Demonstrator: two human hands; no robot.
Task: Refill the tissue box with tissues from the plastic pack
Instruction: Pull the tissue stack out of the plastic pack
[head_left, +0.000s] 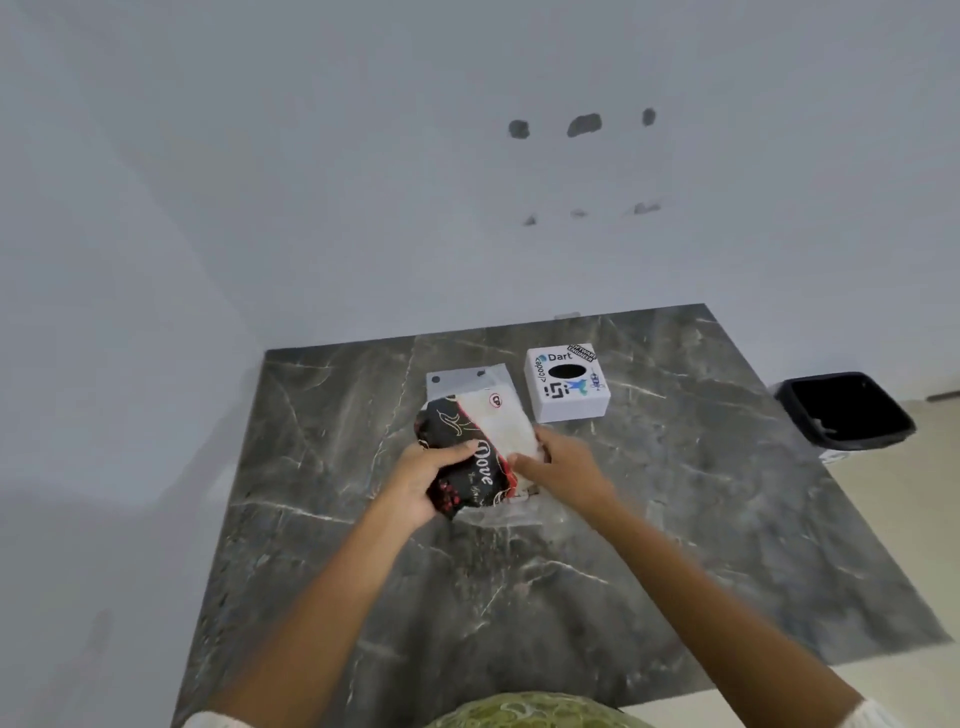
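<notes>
Both hands grip the plastic pack: left hand wrapped, right hand pinching.

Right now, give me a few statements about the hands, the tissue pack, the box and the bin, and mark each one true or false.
1. Both hands hold the pack over the table. True: the left hand grips its dark printed side, the right hand its clear side.
2. The box lies on its side. False: it stands upright, its oval opening facing up.
3. Tissues stick out of the box's opening. False: the opening shows only dark.
4. The bin is off the table, to the right. True.
5. The box touches the pack. False: a gap of table shows between them.
</notes>
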